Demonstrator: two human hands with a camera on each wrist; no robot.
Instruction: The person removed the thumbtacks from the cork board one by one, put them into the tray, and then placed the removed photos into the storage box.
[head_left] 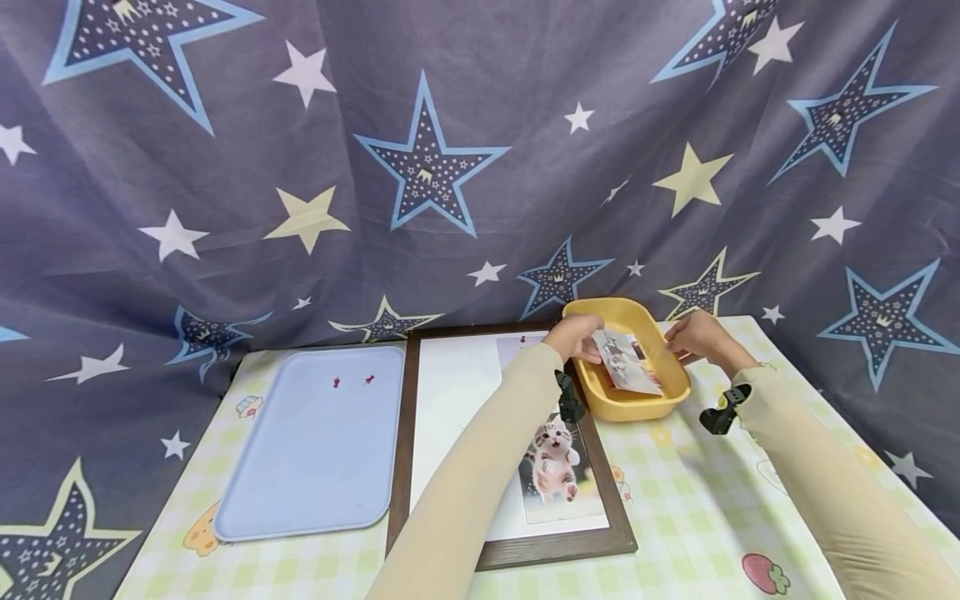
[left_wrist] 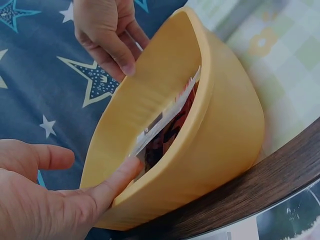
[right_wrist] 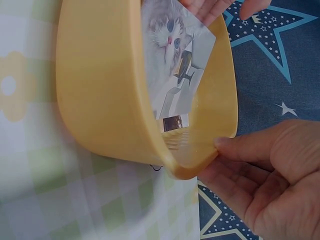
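A yellow plastic basin [head_left: 675, 388] stands at the back right, with cat photo cards inside. One card [right_wrist: 172, 60] leans up out of it, showing a pale kitten's face. My left hand [head_left: 576, 337] reaches over the basin's left side; its extended fingers touch that card's edge, with the thumb apart, as the left wrist view shows. At the opposite rim, my right hand [right_wrist: 270, 170] pinches the basin's edge, thumb on the rim and fingers outside. Darker, reddish cards [left_wrist: 167, 130] lie beneath the leaning one, mostly hidden.
Left of the basin lies a brown-framed whiteboard [head_left: 450, 400], partly covered by my left arm, with a kitten picture [head_left: 555, 467] and a red pushpin [head_left: 522, 339]. A pale blue tray [head_left: 315, 450] holds two red pushpins [head_left: 369, 379]. A starry curtain [head_left: 465, 192] hangs behind.
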